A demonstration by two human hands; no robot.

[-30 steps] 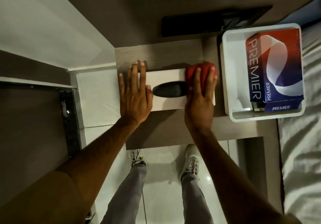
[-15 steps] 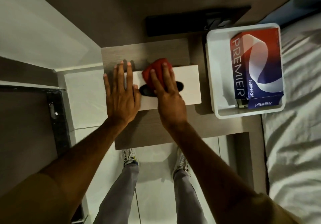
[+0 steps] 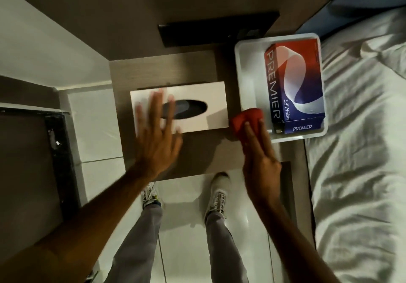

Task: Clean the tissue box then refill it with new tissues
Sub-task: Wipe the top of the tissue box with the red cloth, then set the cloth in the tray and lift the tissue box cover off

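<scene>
Red cloth (image 3: pixel 248 121) moved off tissue box (image 3: pixel 211 104); right-hand fingers (image 3: pixel 252 137) pinching it; PREMIER pack (image 3: pixel 294 85).

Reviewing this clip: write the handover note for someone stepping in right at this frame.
Left hand: open, blurred, fingers spread over the left end of the tissue box; contact unclear.
Right hand: holds the red cloth, off the box, at the tray edge.
The box lies on the side table, slot up, no tissue showing. The Premier pack sits in the tray, apparently unopened.
Done: not clear from this frame. Left: put the cloth down, open the box, load the pack's tissues.
</scene>
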